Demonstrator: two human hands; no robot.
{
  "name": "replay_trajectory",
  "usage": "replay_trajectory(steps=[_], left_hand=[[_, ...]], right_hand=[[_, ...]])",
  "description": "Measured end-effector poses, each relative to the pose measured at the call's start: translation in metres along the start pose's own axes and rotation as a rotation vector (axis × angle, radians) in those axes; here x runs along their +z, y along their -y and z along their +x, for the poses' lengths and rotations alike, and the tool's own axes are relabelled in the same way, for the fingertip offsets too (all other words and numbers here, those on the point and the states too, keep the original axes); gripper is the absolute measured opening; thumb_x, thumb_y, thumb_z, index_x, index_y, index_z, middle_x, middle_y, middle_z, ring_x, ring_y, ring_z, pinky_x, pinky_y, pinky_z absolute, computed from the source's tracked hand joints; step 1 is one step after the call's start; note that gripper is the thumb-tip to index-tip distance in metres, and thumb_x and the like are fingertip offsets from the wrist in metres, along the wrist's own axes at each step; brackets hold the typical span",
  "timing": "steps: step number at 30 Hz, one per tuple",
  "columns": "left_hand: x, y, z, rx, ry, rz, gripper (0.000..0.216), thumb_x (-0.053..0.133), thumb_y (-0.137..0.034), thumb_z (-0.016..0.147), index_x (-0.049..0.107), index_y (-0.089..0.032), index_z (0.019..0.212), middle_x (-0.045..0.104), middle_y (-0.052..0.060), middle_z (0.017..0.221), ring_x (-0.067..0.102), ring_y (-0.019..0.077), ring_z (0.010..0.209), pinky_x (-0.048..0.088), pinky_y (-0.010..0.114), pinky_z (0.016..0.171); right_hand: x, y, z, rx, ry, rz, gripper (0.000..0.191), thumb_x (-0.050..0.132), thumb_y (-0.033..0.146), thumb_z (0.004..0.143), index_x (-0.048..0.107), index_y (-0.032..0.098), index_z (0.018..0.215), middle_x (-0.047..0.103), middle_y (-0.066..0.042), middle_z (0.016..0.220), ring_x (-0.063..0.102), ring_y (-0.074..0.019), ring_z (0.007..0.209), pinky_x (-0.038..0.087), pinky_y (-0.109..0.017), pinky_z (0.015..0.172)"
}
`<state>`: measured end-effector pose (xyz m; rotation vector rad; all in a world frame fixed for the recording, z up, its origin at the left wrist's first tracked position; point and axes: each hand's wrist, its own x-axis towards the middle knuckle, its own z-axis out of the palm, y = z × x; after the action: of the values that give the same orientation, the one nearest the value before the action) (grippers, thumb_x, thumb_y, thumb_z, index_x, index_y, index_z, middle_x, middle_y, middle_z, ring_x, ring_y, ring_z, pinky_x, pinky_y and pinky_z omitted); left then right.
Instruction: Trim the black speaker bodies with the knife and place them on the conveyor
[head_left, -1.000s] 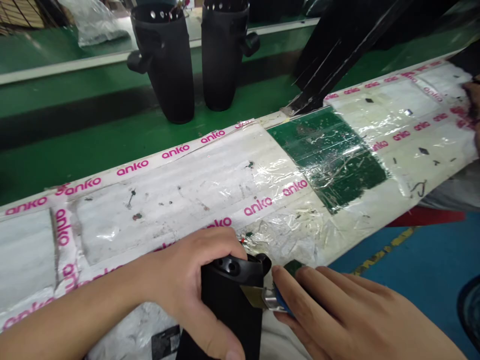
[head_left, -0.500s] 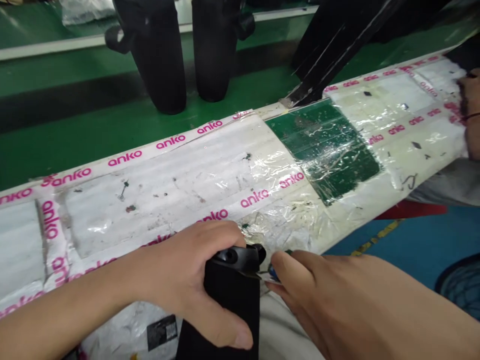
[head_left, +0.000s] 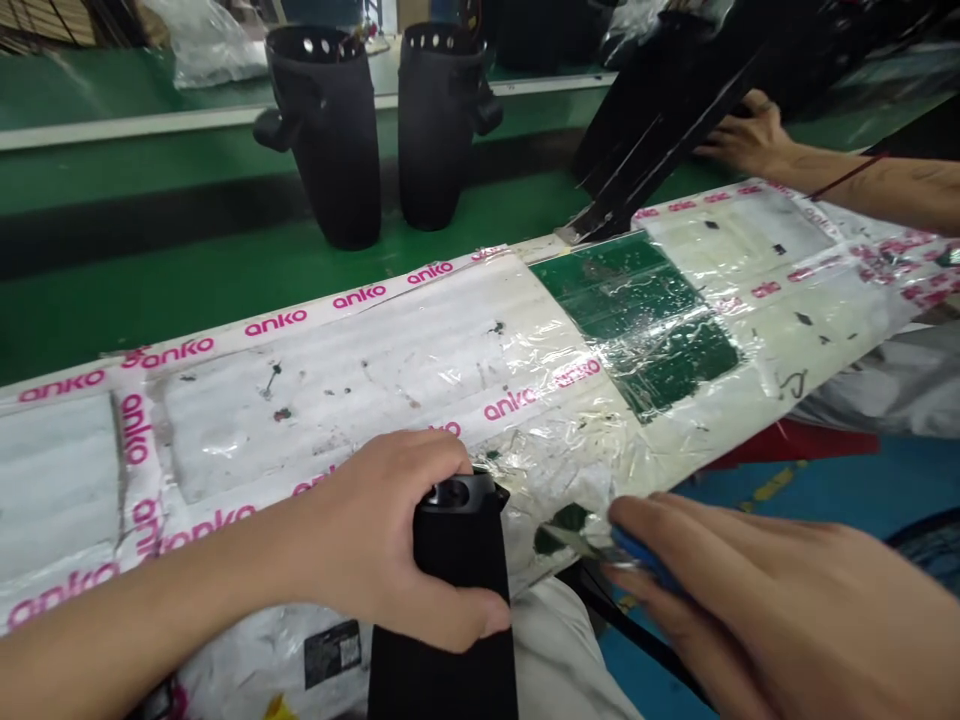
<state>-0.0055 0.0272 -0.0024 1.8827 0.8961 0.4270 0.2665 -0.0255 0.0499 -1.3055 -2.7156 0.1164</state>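
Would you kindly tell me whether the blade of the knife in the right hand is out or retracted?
Out: the blade shows beyond the blue handle in the right hand.

All positions are taken from the cylindrical housing at the near edge. The left hand lies around its upper part, from the left. To its right, and apart from it, is the utility knife, within the right hand. The taped ledge extends behind it, to both sides. Beyond that ledge, two upright containers stand behind it side by side. A plastic bag lies far behind, left; a co-worker's hand, far behind, right.
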Motion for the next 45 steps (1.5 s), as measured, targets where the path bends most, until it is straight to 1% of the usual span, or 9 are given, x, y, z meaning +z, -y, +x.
replay_trajectory(steps=[5,9,13,25,28,34,39,42,45], left_hand=[[0.006,-0.017,-0.004,-0.187,-0.096,0.104,0.05,0.079,-0.052,0.059,0.045,-0.024,0.083,0.056,0.002,0.078,0.054,0.0233,0.07,0.041,0.032,0.054],[-0.014,-0.009,-0.014,-0.071,0.12,-0.044,0.072,0.083,-0.03,0.055,0.051,-0.025,0.118,0.061,0.007,0.117,0.06,0.0312,0.105,0.056,0.041,0.085],[-0.036,0.015,-0.014,0.022,0.177,-0.095,0.073,0.087,-0.032,0.07,0.05,-0.028,0.131,0.055,0.008,0.127,0.056,0.0306,0.116,0.052,0.044,0.101],[-0.004,0.024,-0.01,0.089,0.157,-0.341,0.061,0.094,-0.044,0.074,0.049,-0.028,0.112,0.045,0.01,0.141,0.04,0.0357,0.142,0.047,0.045,0.109],[-0.004,0.02,-0.014,0.104,0.087,-0.364,0.06,0.095,-0.042,0.072,0.046,-0.026,0.105,0.039,0.011,0.145,0.038,0.0351,0.142,0.047,0.042,0.108],[-0.006,0.019,-0.014,0.071,0.133,-0.4,0.055,0.09,-0.051,0.073,0.049,-0.024,0.097,0.063,0.005,0.115,0.06,0.0226,0.097,0.049,0.031,0.081],[-0.007,0.022,-0.005,-0.022,0.195,-0.431,0.055,0.091,-0.053,0.069,0.056,-0.023,0.1,0.066,0.005,0.108,0.059,0.0224,0.092,0.047,0.03,0.076],[-0.008,0.022,-0.002,-0.083,0.219,-0.406,0.056,0.092,-0.054,0.067,0.06,-0.023,0.102,0.066,0.004,0.105,0.06,0.0225,0.091,0.046,0.029,0.075],[-0.006,0.021,-0.001,-0.099,0.223,-0.365,0.059,0.093,-0.057,0.066,0.062,-0.024,0.103,0.065,0.003,0.105,0.06,0.0235,0.092,0.047,0.031,0.076]], right_hand=[[0.029,0.035,0.015,0.27,0.04,0.62,0.013,0.045,0.037,0.111,0.054,0.028,0.116,0.072,0.001,0.082,0.072,-0.0198,0.065,0.052,-0.029,0.05],[0.054,0.05,0.015,0.649,0.115,1.212,0.041,0.079,0.058,0.087,0.058,0.027,0.104,0.062,0.002,0.08,0.062,-0.0185,0.067,0.05,-0.028,0.056],[0.069,0.047,0.0,0.944,-0.012,1.413,0.054,0.088,0.063,0.075,0.06,0.027,0.103,0.053,0.005,0.076,0.049,-0.0157,0.068,0.045,-0.028,0.062],[0.075,0.045,-0.013,1.018,-0.044,1.757,0.05,0.086,0.061,0.081,0.058,0.027,0.106,0.05,0.008,0.075,0.033,-0.0048,0.049,0.033,-0.022,0.05],[0.078,0.053,-0.008,1.028,-0.011,1.79,0.051,0.086,0.061,0.08,0.058,0.027,0.104,0.05,0.009,0.072,0.036,-0.0043,0.046,0.031,-0.022,0.048],[0.074,0.059,-0.01,1.026,0.06,1.767,0.05,0.083,0.065,0.083,0.061,0.025,0.104,0.049,0.009,0.065,0.037,-0.0047,0.049,0.029,-0.022,0.051],[0.072,0.06,-0.015,1.023,0.195,1.652,0.056,0.072,0.073,0.088,0.059,0.027,0.117,0.046,0.009,0.062,0.039,-0.0109,0.055,0.037,-0.025,0.056],[0.069,0.056,-0.017,0.889,0.099,1.373,0.042,0.059,0.064,0.1,0.058,0.03,0.124,0.061,0.002,0.077,0.059,-0.0178,0.068,0.053,-0.03,0.067],[0.057,0.043,-0.013,0.535,0.028,0.799,0.024,0.045,0.045,0.111,0.055,0.029,0.125,0.071,-0.003,0.09,0.07,-0.0217,0.077,0.055,-0.03,0.062]])
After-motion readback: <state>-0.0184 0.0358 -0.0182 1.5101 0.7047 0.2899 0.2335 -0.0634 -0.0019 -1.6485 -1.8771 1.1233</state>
